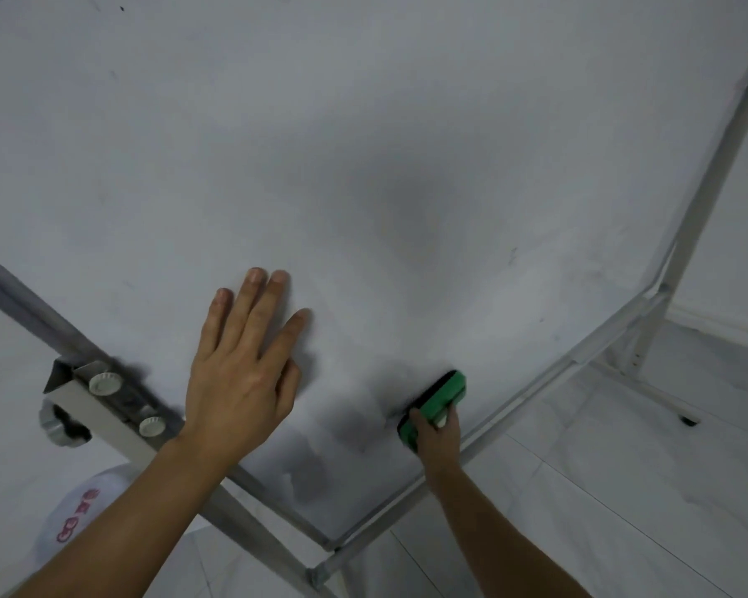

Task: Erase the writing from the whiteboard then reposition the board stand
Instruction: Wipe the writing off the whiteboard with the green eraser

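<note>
Two hands — right hand (435,429) gripping green eraser (433,407), pressed on whiteboard (363,144)

Two bare forearms are seen reaching in from the lower edge, with no sleeves, watch, rings or bracelets worn on either. The left hand (242,373) is shown with short, unpainted nails, while the right hand (435,431) is smaller in view and its nails cannot be made out. No gloves are worn on either hand.
</note>
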